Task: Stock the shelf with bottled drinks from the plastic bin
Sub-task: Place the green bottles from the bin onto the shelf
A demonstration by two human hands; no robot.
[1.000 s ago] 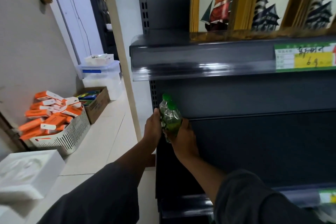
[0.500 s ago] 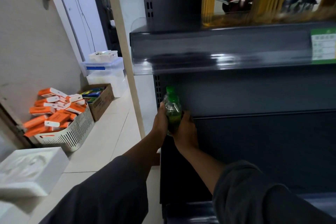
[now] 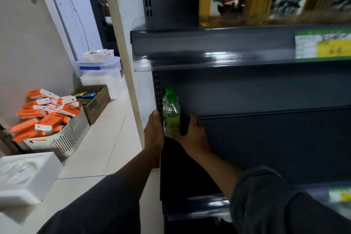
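Both hands bracket two green-capped bottles (image 3: 171, 115) at the left end of the dark shelf (image 3: 247, 100): left hand (image 3: 154, 133) flat against their side, right hand (image 3: 192, 135) curled round them. Bottles stand upright, long axis vertical, caps up, one behind the other.
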